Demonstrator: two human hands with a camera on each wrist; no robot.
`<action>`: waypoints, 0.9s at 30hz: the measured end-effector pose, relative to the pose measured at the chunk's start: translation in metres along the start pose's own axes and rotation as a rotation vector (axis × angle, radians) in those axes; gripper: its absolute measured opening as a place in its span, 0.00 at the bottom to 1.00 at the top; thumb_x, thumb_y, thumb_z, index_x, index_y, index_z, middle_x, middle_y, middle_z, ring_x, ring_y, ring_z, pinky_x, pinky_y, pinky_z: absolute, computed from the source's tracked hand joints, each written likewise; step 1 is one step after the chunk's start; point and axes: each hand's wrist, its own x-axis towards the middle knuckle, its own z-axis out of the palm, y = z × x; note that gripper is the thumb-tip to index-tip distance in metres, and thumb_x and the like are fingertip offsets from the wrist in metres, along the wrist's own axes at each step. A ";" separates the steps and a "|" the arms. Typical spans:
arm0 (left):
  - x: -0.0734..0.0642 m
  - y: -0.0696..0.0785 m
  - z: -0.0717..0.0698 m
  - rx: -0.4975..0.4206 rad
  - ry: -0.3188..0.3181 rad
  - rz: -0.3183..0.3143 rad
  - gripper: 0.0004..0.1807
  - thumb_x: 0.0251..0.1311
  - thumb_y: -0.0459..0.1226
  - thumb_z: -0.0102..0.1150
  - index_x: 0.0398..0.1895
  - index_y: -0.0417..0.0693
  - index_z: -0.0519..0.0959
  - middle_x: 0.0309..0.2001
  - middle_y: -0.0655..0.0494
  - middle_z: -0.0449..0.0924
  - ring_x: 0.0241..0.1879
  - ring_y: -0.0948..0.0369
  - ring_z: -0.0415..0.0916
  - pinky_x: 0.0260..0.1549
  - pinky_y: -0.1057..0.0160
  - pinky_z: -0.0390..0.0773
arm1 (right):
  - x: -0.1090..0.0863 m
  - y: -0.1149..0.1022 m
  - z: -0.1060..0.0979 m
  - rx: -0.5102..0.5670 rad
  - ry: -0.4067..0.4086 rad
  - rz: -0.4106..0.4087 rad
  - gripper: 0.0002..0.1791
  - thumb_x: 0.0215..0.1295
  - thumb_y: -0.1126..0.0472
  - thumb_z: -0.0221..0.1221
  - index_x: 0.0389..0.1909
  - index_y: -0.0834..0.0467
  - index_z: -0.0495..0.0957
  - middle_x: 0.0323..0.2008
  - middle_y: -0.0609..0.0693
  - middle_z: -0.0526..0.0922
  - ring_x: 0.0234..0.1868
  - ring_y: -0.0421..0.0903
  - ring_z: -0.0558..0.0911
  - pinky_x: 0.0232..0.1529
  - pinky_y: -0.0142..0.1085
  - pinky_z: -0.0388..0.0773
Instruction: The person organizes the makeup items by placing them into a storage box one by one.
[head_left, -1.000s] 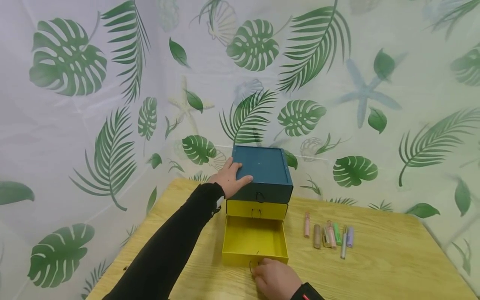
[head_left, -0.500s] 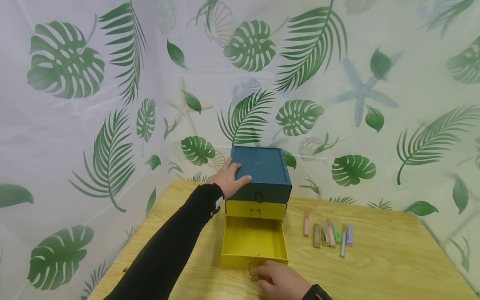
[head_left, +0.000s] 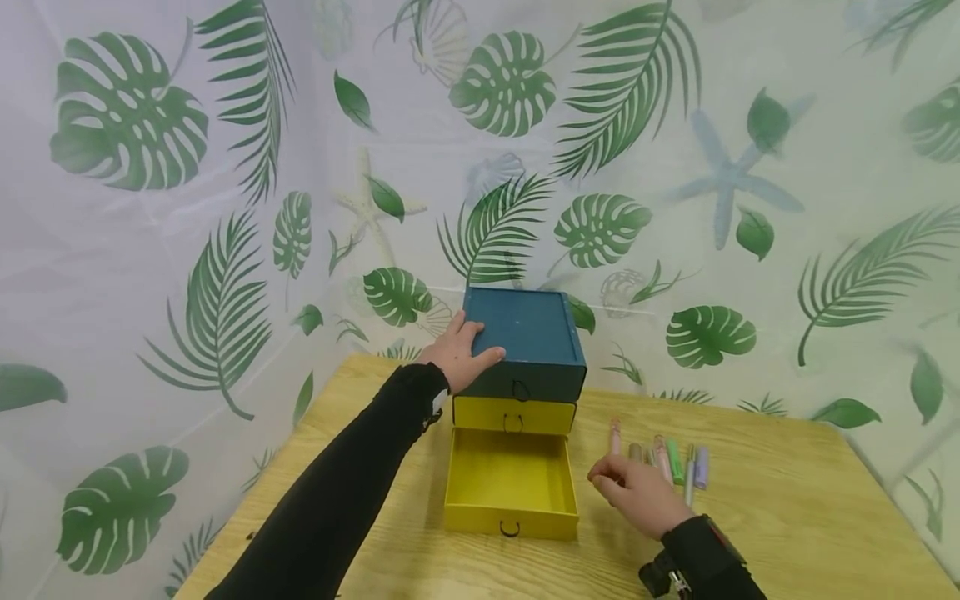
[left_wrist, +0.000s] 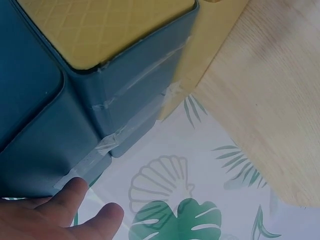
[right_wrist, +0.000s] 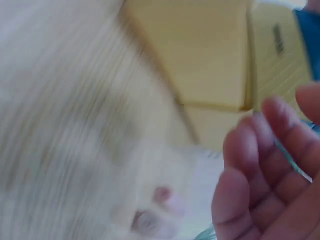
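My left hand (head_left: 459, 357) rests with spread fingers on the left top edge of a dark blue drawer box (head_left: 525, 323). In the left wrist view, its fingertips touch the box's side near strips of clear tape (left_wrist: 95, 157). The bottom yellow drawer (head_left: 540, 523) is pulled far out, with nothing visible inside and a black ring pull on its front. Above it, a second yellow drawer (head_left: 480, 416) sticks out slightly. My right hand (head_left: 641, 493), fingers loosely bent and holding nothing, hovers right of the open drawer, partly covering several pens and small tubes.
Right of the box lie a pink tube (head_left: 616, 435), a green marker (head_left: 675, 462), a silver pen (head_left: 690, 479) and a purple marker (head_left: 702, 468), among others. Behind the wooden table (head_left: 787, 500) hangs a leaf-patterned sheet (head_left: 637, 100).
My right hand has let go of the bottom drawer's ring pull and moved right and up toward the pens. The drawer stays out. My left hand has stayed on the box.
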 end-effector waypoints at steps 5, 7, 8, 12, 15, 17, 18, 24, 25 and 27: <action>0.001 0.000 -0.002 0.004 0.006 0.003 0.41 0.72 0.63 0.48 0.80 0.52 0.57 0.82 0.47 0.36 0.77 0.47 0.51 0.70 0.46 0.68 | 0.022 0.023 0.001 -0.179 0.143 0.086 0.19 0.76 0.58 0.55 0.60 0.64 0.78 0.55 0.64 0.77 0.51 0.61 0.79 0.50 0.56 0.82; 0.001 -0.001 -0.002 0.004 0.011 0.002 0.41 0.72 0.63 0.48 0.80 0.52 0.58 0.82 0.47 0.37 0.77 0.47 0.51 0.70 0.46 0.68 | 0.030 0.032 0.005 -0.264 0.193 0.091 0.22 0.74 0.58 0.55 0.63 0.65 0.76 0.58 0.70 0.75 0.55 0.68 0.77 0.58 0.64 0.76; 0.001 -0.001 -0.001 0.005 0.012 0.002 0.41 0.72 0.63 0.48 0.80 0.52 0.58 0.82 0.47 0.37 0.77 0.47 0.51 0.70 0.46 0.68 | 0.034 0.037 0.007 -0.307 0.216 0.099 0.24 0.73 0.58 0.55 0.64 0.65 0.75 0.59 0.71 0.74 0.56 0.70 0.75 0.61 0.68 0.70; 0.000 -0.002 0.001 0.001 0.004 -0.006 0.42 0.71 0.64 0.48 0.80 0.53 0.57 0.82 0.47 0.36 0.77 0.47 0.51 0.70 0.46 0.68 | 0.048 0.056 0.016 -0.478 0.279 0.104 0.28 0.68 0.56 0.58 0.66 0.66 0.73 0.58 0.73 0.75 0.60 0.74 0.72 0.67 0.76 0.53; 0.000 -0.002 0.002 0.000 -0.004 -0.017 0.42 0.71 0.64 0.47 0.80 0.53 0.57 0.82 0.48 0.36 0.77 0.47 0.51 0.70 0.46 0.68 | 0.056 0.063 0.018 -0.554 0.267 0.125 0.29 0.66 0.56 0.59 0.66 0.66 0.74 0.58 0.74 0.75 0.60 0.75 0.71 0.65 0.76 0.56; 0.000 -0.001 0.002 -0.001 -0.005 -0.021 0.42 0.71 0.64 0.47 0.80 0.54 0.57 0.82 0.49 0.36 0.77 0.47 0.51 0.70 0.46 0.68 | 0.061 0.064 0.016 -0.575 0.248 0.156 0.28 0.67 0.56 0.59 0.65 0.66 0.74 0.58 0.74 0.75 0.60 0.75 0.71 0.63 0.74 0.61; 0.001 -0.001 0.002 -0.001 -0.006 -0.021 0.42 0.71 0.64 0.47 0.81 0.54 0.57 0.82 0.49 0.36 0.77 0.47 0.51 0.70 0.46 0.68 | 0.063 0.064 0.015 -0.584 0.233 0.171 0.28 0.67 0.56 0.58 0.65 0.66 0.74 0.58 0.73 0.75 0.60 0.75 0.71 0.63 0.73 0.63; 0.000 0.000 0.000 0.011 -0.009 -0.020 0.42 0.71 0.65 0.46 0.81 0.54 0.57 0.82 0.49 0.36 0.77 0.47 0.52 0.68 0.46 0.70 | 0.066 0.061 0.010 -0.680 0.158 0.172 0.21 0.69 0.57 0.57 0.57 0.64 0.82 0.52 0.67 0.82 0.57 0.69 0.76 0.64 0.64 0.68; 0.000 0.001 0.000 0.013 -0.009 -0.020 0.42 0.71 0.65 0.46 0.81 0.54 0.57 0.82 0.49 0.36 0.77 0.47 0.52 0.68 0.46 0.70 | 0.066 0.061 0.010 -0.694 0.154 0.162 0.19 0.69 0.57 0.58 0.54 0.64 0.84 0.50 0.65 0.83 0.56 0.68 0.77 0.64 0.63 0.69; 0.000 0.001 -0.001 0.016 -0.012 -0.022 0.42 0.71 0.65 0.46 0.81 0.55 0.56 0.82 0.49 0.35 0.77 0.47 0.52 0.68 0.46 0.70 | 0.066 0.058 0.009 -0.701 0.162 0.150 0.15 0.68 0.58 0.60 0.49 0.62 0.86 0.46 0.62 0.85 0.52 0.66 0.79 0.61 0.62 0.72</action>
